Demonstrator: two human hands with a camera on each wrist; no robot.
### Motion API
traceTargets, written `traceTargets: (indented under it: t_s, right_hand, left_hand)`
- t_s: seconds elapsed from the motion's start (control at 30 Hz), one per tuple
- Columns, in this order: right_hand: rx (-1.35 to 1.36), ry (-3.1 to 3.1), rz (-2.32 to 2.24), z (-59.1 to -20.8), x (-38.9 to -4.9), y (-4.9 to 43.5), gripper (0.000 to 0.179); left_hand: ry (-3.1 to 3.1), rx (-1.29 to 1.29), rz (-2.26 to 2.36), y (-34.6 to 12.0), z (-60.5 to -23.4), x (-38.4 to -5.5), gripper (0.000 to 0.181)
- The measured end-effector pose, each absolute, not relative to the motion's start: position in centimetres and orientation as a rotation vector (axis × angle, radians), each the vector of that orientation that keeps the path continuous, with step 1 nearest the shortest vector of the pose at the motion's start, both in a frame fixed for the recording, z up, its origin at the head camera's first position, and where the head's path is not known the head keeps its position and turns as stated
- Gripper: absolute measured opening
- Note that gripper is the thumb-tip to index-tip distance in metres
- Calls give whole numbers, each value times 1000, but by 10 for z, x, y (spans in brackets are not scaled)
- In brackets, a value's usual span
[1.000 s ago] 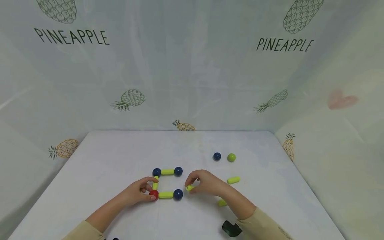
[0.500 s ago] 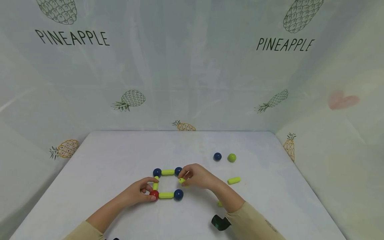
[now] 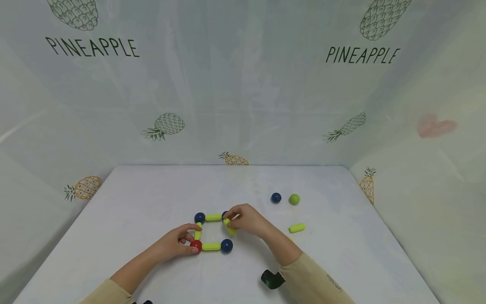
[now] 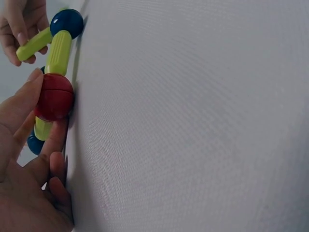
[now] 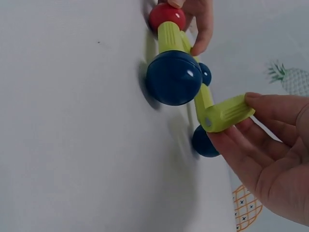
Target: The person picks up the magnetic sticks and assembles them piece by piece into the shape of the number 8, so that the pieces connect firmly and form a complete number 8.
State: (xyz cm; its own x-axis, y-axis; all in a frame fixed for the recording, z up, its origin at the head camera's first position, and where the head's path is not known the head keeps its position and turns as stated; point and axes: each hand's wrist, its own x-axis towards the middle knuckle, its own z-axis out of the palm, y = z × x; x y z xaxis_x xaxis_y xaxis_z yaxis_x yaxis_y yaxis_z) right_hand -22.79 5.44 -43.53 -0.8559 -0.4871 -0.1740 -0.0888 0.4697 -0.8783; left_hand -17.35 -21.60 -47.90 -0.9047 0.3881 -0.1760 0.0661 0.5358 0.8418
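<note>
On the white table, three yellow-green magnetic rods and several balls form a square with its right side open. My left hand (image 3: 176, 244) pinches the red ball (image 4: 55, 99) at the near left corner, its thumb on the ball and a finger on the left rod (image 3: 198, 234). Between thumb and fingers of my right hand (image 3: 247, 219) is another yellow-green rod (image 5: 231, 112), tilted, its far end close to the far right blue ball (image 5: 205, 144). Whether they touch, I cannot tell. Nearer stands the near right blue ball (image 3: 226, 245); a blue ball (image 3: 199, 218) marks the far left corner.
Further back right lie a loose blue ball (image 3: 276, 197) and a green ball (image 3: 294, 199). A loose rod (image 3: 297, 228) rests right of my right forearm, which mostly hides another rod. A dark, curved object (image 3: 272, 279) sits against the right sleeve. Printed cloth (image 3: 243, 105) rises behind the table.
My right hand has moved left and away from me with its rod, from beside the open side to the far right blue ball. My left hand stays on the red ball.
</note>
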Motion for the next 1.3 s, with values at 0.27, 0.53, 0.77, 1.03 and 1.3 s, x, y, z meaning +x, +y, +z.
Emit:
traceTargets:
  t_s: [0.27, 0.53, 0.77, 1.03, 1.3]
  right_hand:
    - [-344, 2274, -1485, -445, -229, 49, 12]
    - [-257, 2232, -1584, -452, -228, 46, 17]
    - [-241, 2249, -1577, -455, -226, 44, 17]
    - [-191, 2284, -1560, -459, -225, 41, 17]
    - [-161, 2292, -1559, -465, -225, 40, 26]
  left_hand:
    - [2439, 353, 1304, -215, -478, -173, 59]
    - [2438, 338, 1312, -214, -477, -172, 59]
    - [2443, 325, 1306, -214, -476, -171, 59]
    - [2445, 336, 1305, -215, -477, -172, 60]
    - [2453, 347, 1294, -215, -479, -173, 60]
